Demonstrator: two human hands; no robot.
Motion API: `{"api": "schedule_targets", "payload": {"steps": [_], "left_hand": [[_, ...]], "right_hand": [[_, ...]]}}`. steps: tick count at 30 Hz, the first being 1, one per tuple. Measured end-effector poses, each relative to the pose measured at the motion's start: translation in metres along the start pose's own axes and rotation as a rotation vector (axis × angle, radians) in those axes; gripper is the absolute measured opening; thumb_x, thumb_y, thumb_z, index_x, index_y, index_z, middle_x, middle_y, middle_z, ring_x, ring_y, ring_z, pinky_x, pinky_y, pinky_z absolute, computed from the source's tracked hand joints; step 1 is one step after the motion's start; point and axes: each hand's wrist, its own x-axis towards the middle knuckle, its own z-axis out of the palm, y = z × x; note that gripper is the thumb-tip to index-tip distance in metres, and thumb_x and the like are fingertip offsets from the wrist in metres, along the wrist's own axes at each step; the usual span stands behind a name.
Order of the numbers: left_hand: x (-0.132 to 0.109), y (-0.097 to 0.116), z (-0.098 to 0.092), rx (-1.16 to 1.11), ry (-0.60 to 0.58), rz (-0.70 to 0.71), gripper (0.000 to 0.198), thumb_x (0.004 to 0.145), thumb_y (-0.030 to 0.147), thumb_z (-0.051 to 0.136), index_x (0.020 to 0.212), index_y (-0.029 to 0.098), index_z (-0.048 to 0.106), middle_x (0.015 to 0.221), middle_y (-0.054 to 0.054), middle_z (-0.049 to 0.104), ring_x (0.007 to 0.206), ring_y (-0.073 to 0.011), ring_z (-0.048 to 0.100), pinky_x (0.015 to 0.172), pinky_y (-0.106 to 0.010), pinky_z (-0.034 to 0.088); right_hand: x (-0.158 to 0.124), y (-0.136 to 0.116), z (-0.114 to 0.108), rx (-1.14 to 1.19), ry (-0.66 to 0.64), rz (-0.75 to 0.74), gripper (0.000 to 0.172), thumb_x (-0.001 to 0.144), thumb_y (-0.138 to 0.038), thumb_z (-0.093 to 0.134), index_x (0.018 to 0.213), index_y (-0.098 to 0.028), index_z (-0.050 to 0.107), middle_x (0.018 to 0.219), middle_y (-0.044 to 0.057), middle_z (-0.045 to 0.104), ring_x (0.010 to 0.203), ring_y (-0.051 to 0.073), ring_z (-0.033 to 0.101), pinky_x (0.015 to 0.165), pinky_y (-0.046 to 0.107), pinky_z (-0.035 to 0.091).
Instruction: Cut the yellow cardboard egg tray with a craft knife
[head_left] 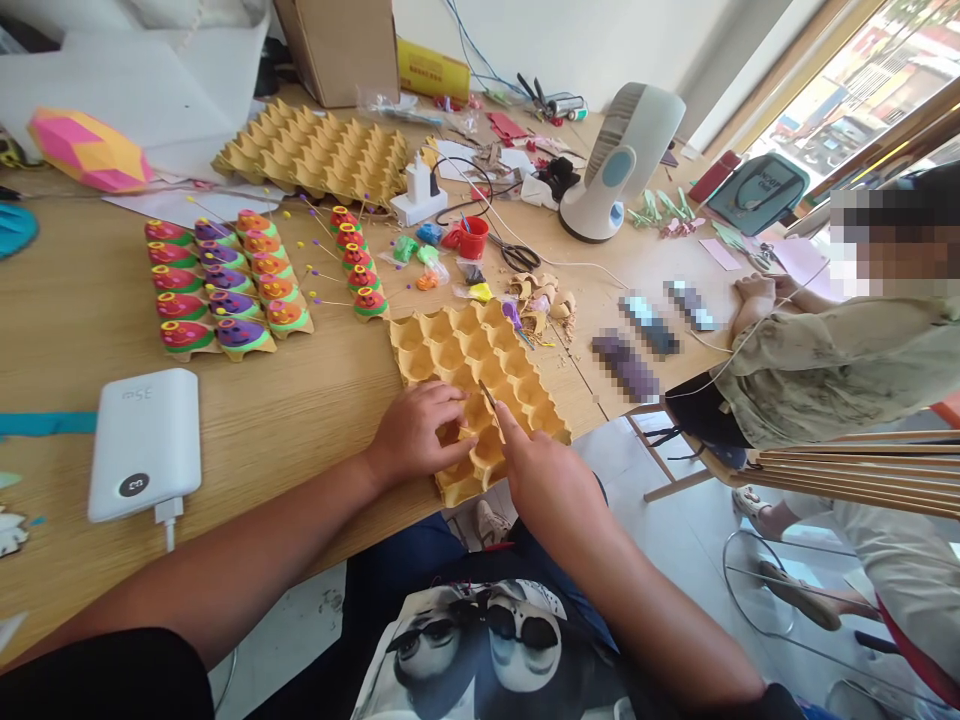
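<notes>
Item 1: yellow moulded-pulp egg tray (pixel 517 372), on pale wood-grain table (pixel 300 440), near side at table edge; overhang, if any, can't tell.

Item 2: slim dark metal blade (pixel 487 396), on tray, approx. mid.; handle hidden.

R hand (pixel 547 472): clenched round blade's rear end, index finger extended along it.

L hand (pixel 420 428): on tray's L part, fingers bent over cups; resting or pinching, can't tell.

Risks (est.):
a) Cut. L fingertips & thumb lie close L of blade; skid off a sloped cup wall could nick them.
b) Tear. Pulp prob. thin; excess force might rip adjoining cups.
c) Tilt. Hard push near tray's edge-side cups, if poorly backed, could tip it lapward.
d) Knock. Single row of painted red-and-green pulp cups (pixel 367 300) stands just beside tray's far L corner; tray shoved fwd. might topple it.
e) Mess. Tan pulp-scrap heap (pixel 551 300), beyond tray's far R side, could scatter if bumped.
</notes>
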Motion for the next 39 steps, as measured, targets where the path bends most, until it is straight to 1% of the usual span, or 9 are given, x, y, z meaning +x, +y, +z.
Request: {"api": "schedule_targets", "payload": {"steps": [4, 9, 15, 21, 24, 28, 33, 35, 39], "left_hand": [[0.0, 0.0, 0.0, -0.004, 0.002, -0.003, 0.027, 0.085, 0.048, 0.071, 0.08, 0.021, 0.07, 0.117, -0.009, 0.074, 0.108, -0.0285, 0.067, 0.092, -0.045, 0.051], [-0.001, 0.001, 0.0, -0.002, -0.003, -0.011, 0.026, 0.084, 0.048, 0.071, 0.082, 0.022, 0.07, 0.117, -0.009, 0.073, 0.108, -0.0285, 0.067, 0.093, -0.045, 0.051], [-0.001, 0.001, 0.0, 0.005, -0.004, -0.011, 0.024, 0.084, 0.046, 0.072, 0.081, 0.022, 0.069, 0.12, -0.008, 0.073, 0.11, -0.0279, 0.067, 0.093, -0.044, 0.051], [0.0, 0.002, -0.002, -0.005, -0.002, 0.0, 0.027, 0.085, 0.047, 0.07, 0.081, 0.021, 0.069, 0.117, -0.009, 0.073, 0.108, -0.0284, 0.067, 0.092, -0.045, 0.051], [0.0, 0.002, -0.002, -0.006, 0.0, -0.001, 0.026, 0.085, 0.047, 0.071, 0.081, 0.021, 0.07, 0.117, -0.009, 0.074, 0.108, -0.0289, 0.067, 0.092, -0.046, 0.051], [0.0, 0.001, 0.0, -0.007, 0.004, -0.001, 0.024, 0.083, 0.045, 0.072, 0.082, 0.022, 0.07, 0.119, -0.008, 0.074, 0.109, -0.0288, 0.066, 0.093, -0.046, 0.051], [-0.001, 0.0, 0.0, -0.008, 0.002, 0.003, 0.026, 0.085, 0.047, 0.07, 0.082, 0.021, 0.07, 0.118, -0.009, 0.073, 0.107, -0.0287, 0.066, 0.091, -0.046, 0.051], [-0.001, 0.0, 0.0, -0.007, -0.002, 0.001, 0.026, 0.085, 0.047, 0.07, 0.082, 0.021, 0.07, 0.118, -0.009, 0.073, 0.108, -0.0288, 0.066, 0.092, -0.046, 0.051], [-0.001, 0.0, 0.001, -0.004, 0.001, -0.005, 0.025, 0.084, 0.047, 0.071, 0.082, 0.022, 0.069, 0.119, -0.009, 0.073, 0.11, -0.0289, 0.066, 0.094, -0.046, 0.051]], "right_hand": [[0.002, -0.001, -0.003, -0.012, -0.023, 0.021, 0.064, 0.106, -0.022, 0.04, 0.168, -0.026, 0.022, 0.103, 0.009, 0.073, 0.085, 0.022, 0.073, 0.063, 0.027, 0.047], [0.014, 0.002, -0.009, 0.017, 0.003, -0.027, 0.062, 0.107, -0.027, 0.038, 0.167, -0.026, 0.023, 0.106, 0.01, 0.074, 0.087, 0.023, 0.073, 0.066, 0.028, 0.047], [0.005, 0.003, -0.017, 0.01, -0.058, -0.002, 0.062, 0.108, -0.027, 0.038, 0.168, -0.027, 0.023, 0.104, 0.01, 0.074, 0.088, 0.024, 0.073, 0.067, 0.029, 0.047], [0.017, 0.002, -0.016, 0.035, -0.019, -0.025, 0.061, 0.106, -0.027, 0.039, 0.166, -0.026, 0.026, 0.11, 0.011, 0.075, 0.092, 0.023, 0.073, 0.071, 0.028, 0.049], [0.011, 0.002, -0.017, 0.025, -0.033, -0.022, 0.061, 0.107, -0.028, 0.038, 0.167, -0.027, 0.024, 0.107, 0.01, 0.075, 0.09, 0.022, 0.073, 0.069, 0.027, 0.049], [0.002, 0.0, -0.02, -0.011, -0.087, 0.032, 0.063, 0.107, -0.026, 0.039, 0.168, -0.03, 0.021, 0.103, 0.009, 0.074, 0.085, 0.022, 0.074, 0.066, 0.026, 0.048], [0.019, -0.004, -0.018, -0.018, -0.044, -0.007, 0.065, 0.105, -0.022, 0.04, 0.168, -0.024, 0.022, 0.107, 0.013, 0.075, 0.09, 0.023, 0.074, 0.067, 0.026, 0.05], [0.021, -0.005, -0.018, -0.022, -0.036, -0.005, 0.066, 0.104, -0.021, 0.041, 0.168, -0.023, 0.022, 0.106, 0.013, 0.074, 0.089, 0.023, 0.075, 0.066, 0.027, 0.05], [0.009, -0.005, -0.017, -0.023, -0.079, 0.016, 0.068, 0.104, -0.019, 0.041, 0.168, -0.025, 0.02, 0.103, 0.011, 0.074, 0.086, 0.023, 0.074, 0.066, 0.028, 0.051]]}}
